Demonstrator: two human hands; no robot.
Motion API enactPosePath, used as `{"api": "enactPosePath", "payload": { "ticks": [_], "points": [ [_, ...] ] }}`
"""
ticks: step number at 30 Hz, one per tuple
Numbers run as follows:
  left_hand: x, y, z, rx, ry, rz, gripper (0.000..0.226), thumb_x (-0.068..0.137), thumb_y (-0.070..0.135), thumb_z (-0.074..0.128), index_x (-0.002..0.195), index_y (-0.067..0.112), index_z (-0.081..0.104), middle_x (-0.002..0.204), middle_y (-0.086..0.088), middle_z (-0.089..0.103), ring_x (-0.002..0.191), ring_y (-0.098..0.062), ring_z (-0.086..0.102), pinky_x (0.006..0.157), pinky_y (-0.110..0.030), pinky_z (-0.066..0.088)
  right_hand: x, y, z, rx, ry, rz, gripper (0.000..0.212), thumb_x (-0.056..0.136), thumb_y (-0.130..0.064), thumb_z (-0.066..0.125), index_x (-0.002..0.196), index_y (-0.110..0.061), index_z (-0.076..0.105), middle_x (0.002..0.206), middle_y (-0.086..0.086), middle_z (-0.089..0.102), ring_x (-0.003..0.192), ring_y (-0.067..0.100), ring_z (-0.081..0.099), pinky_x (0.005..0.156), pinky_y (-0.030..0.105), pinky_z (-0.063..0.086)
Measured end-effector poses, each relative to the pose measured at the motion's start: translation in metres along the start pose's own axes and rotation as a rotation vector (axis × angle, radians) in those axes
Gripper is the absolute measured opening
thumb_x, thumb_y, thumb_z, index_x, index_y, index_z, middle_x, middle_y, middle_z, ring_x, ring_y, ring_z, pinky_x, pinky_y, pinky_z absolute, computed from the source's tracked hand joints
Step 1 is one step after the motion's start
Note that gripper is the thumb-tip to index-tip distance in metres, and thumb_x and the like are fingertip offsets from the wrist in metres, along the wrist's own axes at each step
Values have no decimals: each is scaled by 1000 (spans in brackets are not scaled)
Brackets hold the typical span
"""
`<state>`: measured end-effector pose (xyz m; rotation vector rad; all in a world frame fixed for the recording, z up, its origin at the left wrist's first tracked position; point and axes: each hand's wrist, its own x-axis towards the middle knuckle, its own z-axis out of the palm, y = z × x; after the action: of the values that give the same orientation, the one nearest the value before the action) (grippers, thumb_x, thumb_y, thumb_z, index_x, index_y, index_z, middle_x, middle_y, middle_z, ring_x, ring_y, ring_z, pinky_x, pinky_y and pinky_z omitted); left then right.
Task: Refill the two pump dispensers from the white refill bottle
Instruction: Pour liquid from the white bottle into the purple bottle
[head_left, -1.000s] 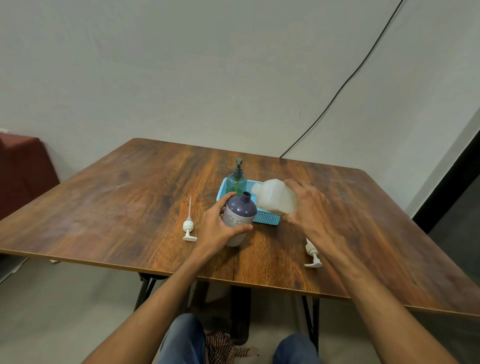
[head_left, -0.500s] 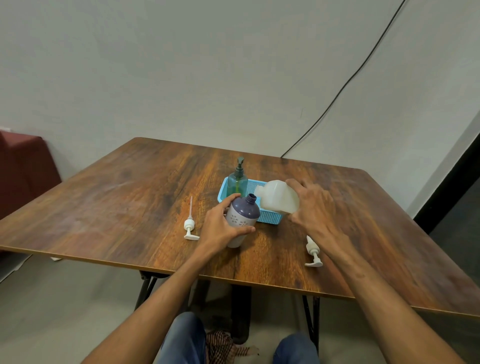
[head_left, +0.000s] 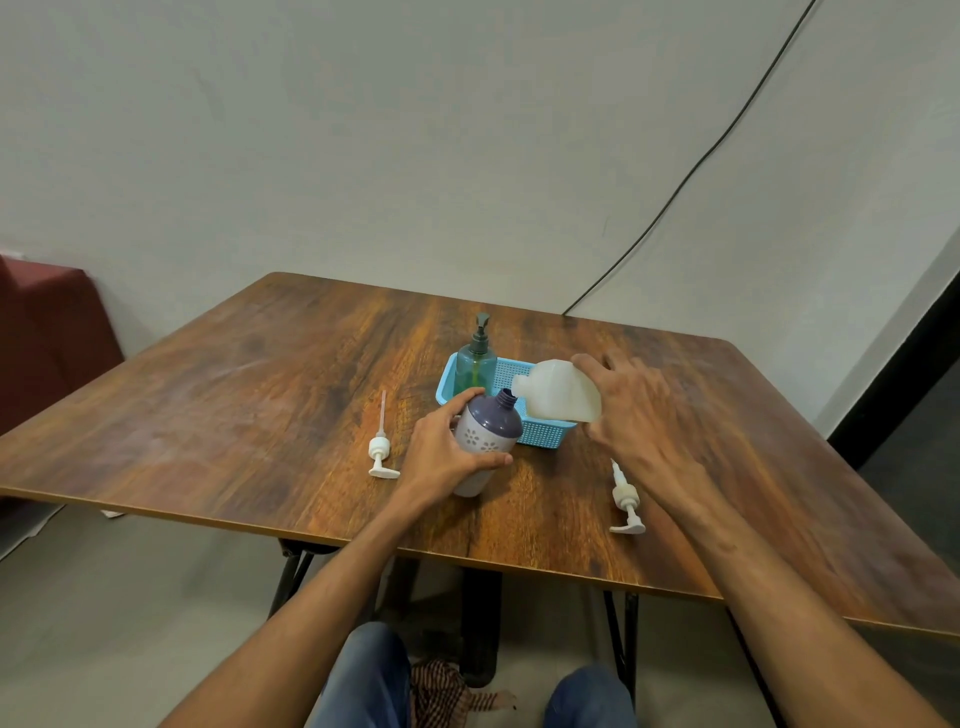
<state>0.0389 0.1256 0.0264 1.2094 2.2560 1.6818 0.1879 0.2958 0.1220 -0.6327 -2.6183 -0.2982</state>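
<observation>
My left hand grips a purple-topped dispenser bottle with a white flowered body; its pump is off and its neck is open. It leans toward the right. My right hand holds the white refill bottle tipped on its side, its mouth right at the purple bottle's open neck. A green pump dispenser with its pump on stands in a blue basket behind. Two loose white pumps lie on the table, the left pump beside my left hand and the right pump under my right wrist.
The wooden table has its front edge close to my knees. A dark red seat stands off the table's left side. A black cable runs down the wall to the table's far edge.
My right hand has tipped the refill bottle lower and brought its mouth to the purple bottle's neck. My left hand has tilted the purple bottle further toward it.
</observation>
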Motion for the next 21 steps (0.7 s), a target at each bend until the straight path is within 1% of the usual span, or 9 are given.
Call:
{"api": "enactPosePath", "payload": {
  "ticks": [2, 4, 8, 9, 13, 21],
  "points": [
    [0, 0, -1, 4, -4, 0, 96, 61, 44, 92, 144, 24, 49, 131, 8, 59, 114, -8, 56, 98, -33, 53, 0, -1, -2, -9, -4, -2, 72, 73, -29, 83, 137, -26, 49, 121, 9, 56, 101, 29, 56, 81, 39, 47],
    [0, 1, -1, 8, -7, 2, 96, 62, 43, 92, 144, 23, 49, 133, 6, 59, 115, -8, 55, 99, -33, 53, 0, -1, -5, -18, -3, -7, 71, 74, -30, 82, 137, -26, 49, 120, 9, 56, 101, 29, 56, 81, 39, 47],
    [0, 4, -2, 4, -6, 13, 95, 63, 40, 93, 144, 21, 49, 134, 6, 58, 112, -3, 54, 94, -21, 49, 1, -1, -11, -20, -11, -16, 71, 75, -32, 81, 138, -25, 49, 122, 9, 55, 103, 30, 56, 83, 40, 46],
    [0, 5, -2, 3, -6, 14, 95, 63, 40, 93, 144, 20, 49, 134, 6, 58, 112, -3, 54, 93, -20, 49, 1, -1, -11, -24, -10, -19, 71, 75, -31, 81, 138, -25, 49, 122, 9, 55, 103, 30, 56, 83, 40, 45],
    [1, 6, -2, 4, -12, 14, 96, 62, 41, 93, 145, 21, 48, 134, 5, 59, 115, -6, 56, 96, -27, 52, 2, 0, -13, -37, -15, -22, 73, 74, -30, 83, 139, -25, 49, 122, 10, 56, 104, 31, 56, 85, 40, 45],
    [2, 7, -2, 18, -17, 13, 95, 62, 39, 93, 145, 20, 49, 136, 3, 59, 118, -9, 56, 100, -32, 52, 3, 1, -16, -52, -36, -31, 75, 76, -32, 82, 141, -25, 46, 128, 10, 53, 110, 30, 54, 91, 39, 43]
  ]
}}
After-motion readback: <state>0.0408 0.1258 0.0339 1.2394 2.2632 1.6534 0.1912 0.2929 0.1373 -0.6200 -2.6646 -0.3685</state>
